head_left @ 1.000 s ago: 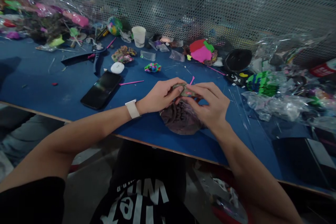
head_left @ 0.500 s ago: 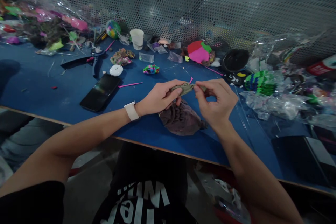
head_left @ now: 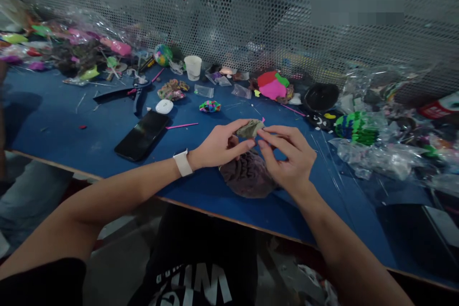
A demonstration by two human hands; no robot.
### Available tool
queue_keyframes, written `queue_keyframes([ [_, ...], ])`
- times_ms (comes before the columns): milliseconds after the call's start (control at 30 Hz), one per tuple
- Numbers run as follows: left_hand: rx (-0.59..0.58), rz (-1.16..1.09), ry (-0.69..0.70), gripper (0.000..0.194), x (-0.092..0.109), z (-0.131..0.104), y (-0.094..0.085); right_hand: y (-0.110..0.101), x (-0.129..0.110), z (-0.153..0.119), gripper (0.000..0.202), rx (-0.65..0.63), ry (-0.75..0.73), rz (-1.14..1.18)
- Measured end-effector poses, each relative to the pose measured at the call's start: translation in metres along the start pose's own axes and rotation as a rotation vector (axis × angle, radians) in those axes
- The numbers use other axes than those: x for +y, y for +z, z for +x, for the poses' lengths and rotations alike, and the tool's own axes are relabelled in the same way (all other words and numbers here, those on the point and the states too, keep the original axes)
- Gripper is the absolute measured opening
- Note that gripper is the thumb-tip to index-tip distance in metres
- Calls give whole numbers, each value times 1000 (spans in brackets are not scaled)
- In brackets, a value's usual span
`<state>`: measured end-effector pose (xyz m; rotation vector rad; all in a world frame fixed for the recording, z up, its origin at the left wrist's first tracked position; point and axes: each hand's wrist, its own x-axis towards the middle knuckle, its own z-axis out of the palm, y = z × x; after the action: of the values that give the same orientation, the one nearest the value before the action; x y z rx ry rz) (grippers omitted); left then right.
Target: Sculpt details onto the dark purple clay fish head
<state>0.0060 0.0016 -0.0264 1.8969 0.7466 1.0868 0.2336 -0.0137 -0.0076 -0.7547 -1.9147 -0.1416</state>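
Observation:
A soft grey-green lump of modelling clay (head_left: 249, 129) is held above the table, between the thumb and fingers of my left hand (head_left: 217, 146). At its right end, the bent fingertips and thumb of my right hand (head_left: 292, 155) pinch the edge; the exact contact is partly hidden. Directly below both hands lies a rounded dark purple-brown clay piece (head_left: 251, 181) with ridges pressed into its upper left. My hands cover some of its top and right side.
On the blue table (head_left: 193, 186) lie a black phone (head_left: 142, 135), a white earbud case (head_left: 164, 106), pink sticks and dark-handled cutters (head_left: 138, 93). Behind stand a paper cup (head_left: 193, 67) and a perforated metal screen (head_left: 229, 14). Plastic bags (head_left: 376, 155) and coloured clay crowd the right.
The grey-green clay was stretched between both hands; now it is a more compact lump in the left. My right hand has moved closer to the left, and the view has shifted slightly.

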Motion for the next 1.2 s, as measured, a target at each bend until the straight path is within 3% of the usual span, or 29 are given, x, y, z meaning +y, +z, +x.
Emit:
queue_keyframes([
  [67,8,61,29,73,0,0,0,1,-1,0,25,4,-10,15],
  [167,-12,121,40,62,2,1,-1,4,-3,-1,19,21,7,62],
  [267,-49,135,69,53,4,2,-3,5,-4,-3,17,41,165,151],
  [367,-56,134,104,49,4,3,-4,5,-2,-3,19,-26,271,211],
  [467,-25,228,112,38,0,2,-5,4,2,-2,14,-99,252,215],
  [667,1,363,164,26,-1,3,-3,4,3,2,6,-105,253,100],
  [1000,13,317,121,37,-1,5,-1,-1,12,7,7,1,260,-25],
  [1200,75,229,74,34,0,5,0,-2,12,2,6,17,323,162],
])
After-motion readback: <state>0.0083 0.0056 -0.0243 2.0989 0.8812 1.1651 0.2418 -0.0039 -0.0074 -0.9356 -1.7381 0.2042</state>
